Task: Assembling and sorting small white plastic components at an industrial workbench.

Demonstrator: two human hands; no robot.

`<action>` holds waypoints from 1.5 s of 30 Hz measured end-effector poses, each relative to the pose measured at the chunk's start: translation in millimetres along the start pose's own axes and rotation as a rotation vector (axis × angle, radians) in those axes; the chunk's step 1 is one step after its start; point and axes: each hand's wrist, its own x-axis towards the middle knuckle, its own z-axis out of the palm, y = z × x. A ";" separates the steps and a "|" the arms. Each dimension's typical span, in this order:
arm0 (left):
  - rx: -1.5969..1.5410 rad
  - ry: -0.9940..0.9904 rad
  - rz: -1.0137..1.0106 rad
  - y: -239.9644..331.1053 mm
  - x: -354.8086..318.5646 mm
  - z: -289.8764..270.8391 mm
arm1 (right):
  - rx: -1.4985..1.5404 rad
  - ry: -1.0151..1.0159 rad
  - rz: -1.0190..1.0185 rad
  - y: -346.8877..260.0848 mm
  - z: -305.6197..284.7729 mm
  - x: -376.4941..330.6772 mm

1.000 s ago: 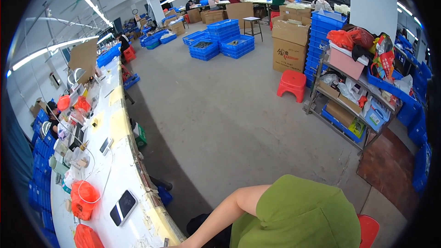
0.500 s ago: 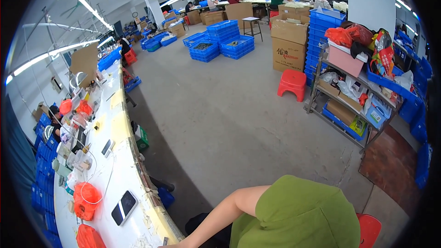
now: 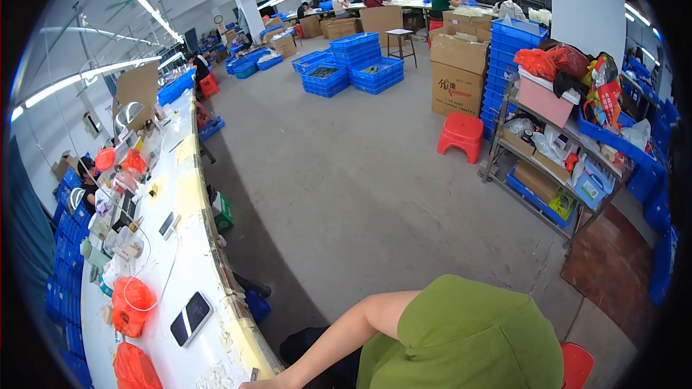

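My right arm, in a green short sleeve, crosses the lower part of the view toward the bench on the left. My right hand point(image 3: 264, 384) rests by the near edge of the white workbench point(image 3: 189, 245), mostly cut off by the lower rim, so its fingers are hidden. Right beside it is a small grey piece point(image 3: 254, 374); whether the hand touches it I cannot tell. A heap of white scraps point(image 3: 215, 377) lies a little to the left. Farther up the bench are a dark-screened phone point(image 3: 192, 319) and red plastic bags point(image 3: 133, 307). My left hand is out of view.
A small white device point(image 3: 169, 225) with a cable lies on the bench. Beyond the grey floor stand a red stool point(image 3: 461, 135), a large carton point(image 3: 457, 86), blue crates point(image 3: 354, 65) and a loaded metal rack point(image 3: 497, 151). Other people sit at far tables.
The view has shifted slightly, so the phone and bags appear a little farther left and higher. My right arm keeps nearly the same pose, with slightly more of the hand showing.
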 end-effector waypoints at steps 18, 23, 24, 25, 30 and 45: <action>-0.164 0.123 -0.154 15.7 54.6 90.6 | -0.960 -0.130 -0.359 -202.1 -24.3 25.2; -0.210 0.142 -0.179 39.9 78.7 128.7 | -0.815 -0.060 -0.320 -192.4 -73.2 41.2; -0.219 0.147 -0.184 47.3 82.1 133.9 | -0.768 -0.040 -0.307 -190.0 -82.2 43.7; -0.214 0.146 -0.185 56.5 86.7 141.7 | -0.764 -0.037 -0.305 -188.6 -89.7 45.7; -0.350 0.280 -0.140 105.8 98.0 167.7 | -0.518 -0.033 -0.295 -199.0 -108.7 41.3; -1.197 -0.097 -0.235 -40.0 129.7 178.3 | -0.558 -0.215 -0.365 -196.9 -113.1 70.1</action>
